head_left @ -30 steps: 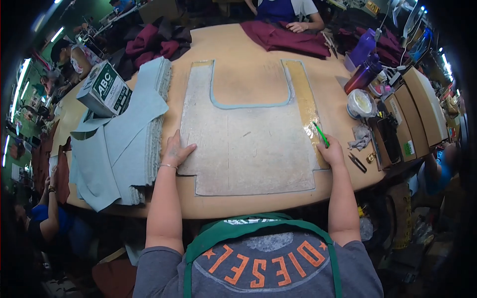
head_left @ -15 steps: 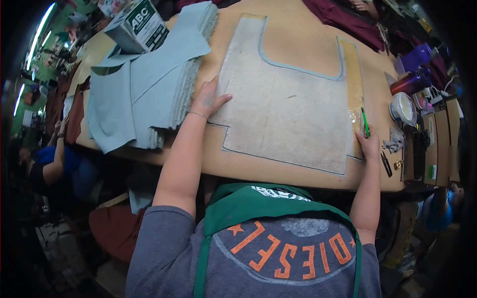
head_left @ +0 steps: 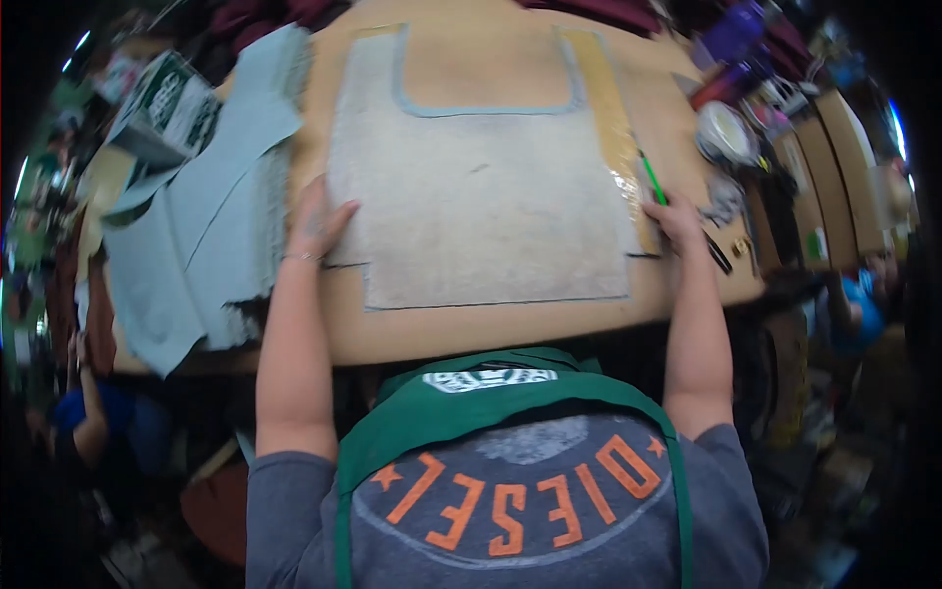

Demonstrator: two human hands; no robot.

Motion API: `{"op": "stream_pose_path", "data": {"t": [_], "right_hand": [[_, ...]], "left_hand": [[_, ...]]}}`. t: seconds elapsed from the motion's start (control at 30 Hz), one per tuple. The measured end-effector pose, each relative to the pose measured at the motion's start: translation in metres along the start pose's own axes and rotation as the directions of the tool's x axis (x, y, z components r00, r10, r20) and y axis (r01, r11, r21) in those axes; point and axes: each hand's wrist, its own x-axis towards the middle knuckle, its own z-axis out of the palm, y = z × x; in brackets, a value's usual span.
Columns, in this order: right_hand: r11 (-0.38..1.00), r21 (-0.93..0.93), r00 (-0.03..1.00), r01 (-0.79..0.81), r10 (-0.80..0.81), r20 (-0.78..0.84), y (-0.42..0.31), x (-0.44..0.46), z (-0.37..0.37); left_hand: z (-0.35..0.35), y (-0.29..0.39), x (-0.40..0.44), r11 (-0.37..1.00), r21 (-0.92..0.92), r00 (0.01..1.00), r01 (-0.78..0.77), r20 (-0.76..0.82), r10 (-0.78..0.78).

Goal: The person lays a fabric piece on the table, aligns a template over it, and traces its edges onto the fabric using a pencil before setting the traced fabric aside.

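A large off-white flat pattern piece [head_left: 481, 216] with a U-shaped cutout lies on the tan table [head_left: 442, 334], yellowish shiny tape along its right side. Blue-grey fabric shows as a thin rim around the cutout. My left hand [head_left: 322, 221] rests at the left edge, its thumb spread from the fingers and lying on the piece. At the right edge, my right hand [head_left: 677, 221] is closed around a green pencil [head_left: 653, 179], which points up and away from me.
Left stands a thick stack of blue-grey fabric [head_left: 221, 187] with a box [head_left: 162, 113] on it. Toward the right are a tape roll [head_left: 726, 134], a black tool [head_left: 719, 255], a purple bottle [head_left: 721, 83] and cardboard boxes [head_left: 810, 187]. Other people are at both sides.
My view has turned, so the pattern piece, stack and table appear shifted left and the piece looks straighter. Both hands stay at its edges, the pencil still in my right hand.
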Motion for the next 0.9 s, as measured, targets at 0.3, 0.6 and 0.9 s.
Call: {"op": "stream_pose_path", "data": {"t": [0.3,0.6,0.9], "right_hand": [[0.989,-0.113,0.991,0.098,-0.107,-0.083,0.005,-0.002,0.012],[0.981,-0.163,0.989,0.102,-0.117,-0.089,0.004,-0.002,0.012],[0.956,-0.206,0.956,0.210,-0.245,-0.160,0.006,-0.006,0.014]], "left_hand": [[0.009,-0.021,0.004,0.991,0.017,0.988,0.136,0.069,-0.137],[0.012,-0.027,0.006,0.974,0.167,0.982,0.154,0.086,-0.170],[0.006,-0.010,0.007,0.997,0.054,0.998,-0.060,0.024,0.059]]}}
